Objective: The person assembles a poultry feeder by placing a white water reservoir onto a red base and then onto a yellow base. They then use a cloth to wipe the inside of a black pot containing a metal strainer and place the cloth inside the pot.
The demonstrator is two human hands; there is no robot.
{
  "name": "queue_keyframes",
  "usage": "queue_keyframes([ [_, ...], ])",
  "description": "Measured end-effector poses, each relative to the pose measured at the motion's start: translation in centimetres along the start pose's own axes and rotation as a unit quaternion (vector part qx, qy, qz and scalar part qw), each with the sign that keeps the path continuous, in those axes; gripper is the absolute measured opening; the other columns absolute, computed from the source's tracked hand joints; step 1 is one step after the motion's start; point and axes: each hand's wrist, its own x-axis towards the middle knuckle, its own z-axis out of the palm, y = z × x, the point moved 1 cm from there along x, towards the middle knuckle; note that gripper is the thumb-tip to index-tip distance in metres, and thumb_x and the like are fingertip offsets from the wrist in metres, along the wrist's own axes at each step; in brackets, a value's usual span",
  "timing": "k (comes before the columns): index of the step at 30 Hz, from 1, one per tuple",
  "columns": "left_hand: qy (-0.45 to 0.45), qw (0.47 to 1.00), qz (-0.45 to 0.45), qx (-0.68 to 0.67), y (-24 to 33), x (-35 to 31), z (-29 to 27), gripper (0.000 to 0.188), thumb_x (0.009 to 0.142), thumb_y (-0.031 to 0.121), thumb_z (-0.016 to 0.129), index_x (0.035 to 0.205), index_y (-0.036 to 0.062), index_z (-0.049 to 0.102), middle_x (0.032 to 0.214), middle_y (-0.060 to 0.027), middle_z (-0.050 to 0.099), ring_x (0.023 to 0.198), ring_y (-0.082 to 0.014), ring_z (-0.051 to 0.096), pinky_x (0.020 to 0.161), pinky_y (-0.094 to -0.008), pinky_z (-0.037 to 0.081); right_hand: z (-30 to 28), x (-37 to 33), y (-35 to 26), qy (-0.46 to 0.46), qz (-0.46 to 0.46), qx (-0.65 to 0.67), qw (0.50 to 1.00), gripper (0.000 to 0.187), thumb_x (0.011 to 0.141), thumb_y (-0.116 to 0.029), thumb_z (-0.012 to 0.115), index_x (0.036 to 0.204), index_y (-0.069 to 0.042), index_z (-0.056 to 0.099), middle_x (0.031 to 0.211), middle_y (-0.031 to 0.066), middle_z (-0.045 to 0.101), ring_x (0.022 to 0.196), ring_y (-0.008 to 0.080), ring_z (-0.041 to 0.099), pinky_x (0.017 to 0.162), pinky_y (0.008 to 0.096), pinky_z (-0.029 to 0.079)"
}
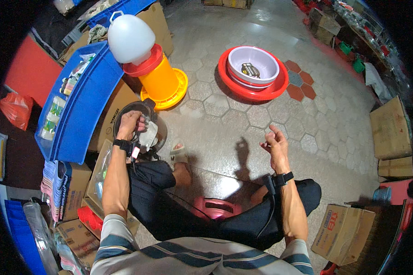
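My left hand (131, 124) is over a dark bucket (161, 137), its fingers curled together beside a whitish, crumpled piece (147, 136) inside the bucket's rim. Whatever those fingers may pinch is too small to make out. Above my right knee, clear of every object, my right hand (277, 144) is raised with the index finger out and the others loosely bent. Nothing shows in it. Beyond the bucket stands a yellow poultry feeder (160, 87), with a red-based white drinker (132, 39) on top.
Ahead on the tiled floor, pale basins (270, 62) holding a small dark packet (250, 69) nest in red basins (280, 87). A blue bin (85, 110) of packaged goods flanks my left. Cartons (342, 233) stand at right. A pinkish stool (218, 208) shows between my legs.
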Motion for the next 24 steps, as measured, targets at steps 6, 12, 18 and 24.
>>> queue_keyframes([
  [6,-0.002,1.0,0.004,0.005,-0.5,0.1,-0.7,0.021,0.101,0.018,0.054,0.102,-0.0001,0.065,0.084,-0.0074,0.066,0.062,-0.0152,0.063,0.055,-0.0282,0.056,0.1,0.5,0.4,-0.007,0.017,0.007,1.0,0.039,0.101,-0.023,0.063,0.136,-0.006,0.057,0.096,0.0025,0.058,0.067,0.009,0.056,0.079,0.0365,0.061],
  [12,-0.002,1.0,0.007,-0.011,-0.6,0.1,-1.2,0.02,0.1,0.018,0.055,0.1,0.0006,0.065,0.084,-0.0074,0.066,0.064,-0.0157,0.064,0.056,-0.0287,0.057,0.5,0.4,0.5,0.01,0.03,-0.005,0.999,0.037,0.101,-0.02,0.062,0.133,-0.004,0.058,0.088,-0.0025,0.053,0.066,0.0078,0.053,0.08,0.035,0.061],
  [18,0.029,1.0,-0.007,-0.008,-0.4,-0.4,-1.5,0.029,0.102,0.028,0.058,0.085,0.0049,0.06,0.078,-0.0058,0.064,0.06,-0.0146,0.063,0.054,-0.028,0.055,1.0,0.4,0.2,0.006,0.037,-0.021,0.999,0.037,0.1,-0.025,0.063,0.132,-0.006,0.059,0.079,-0.0067,0.047,0.064,0.0056,0.047,0.077,0.0339,0.059],
  [24,0.05,0.999,-0.012,-0.012,-0.7,-0.3,-1.8,0.035,0.103,0.033,0.059,0.081,0.0052,0.055,0.075,-0.0073,0.063,0.057,-0.0157,0.062,0.049,-0.0287,0.053,1.4,0.7,0.4,-0.004,0.038,0.001,0.999,0.034,0.101,-0.021,0.062,0.13,-0.004,0.06,0.078,-0.0033,0.052,0.061,0.007,0.049,0.072,0.0328,0.059],
])
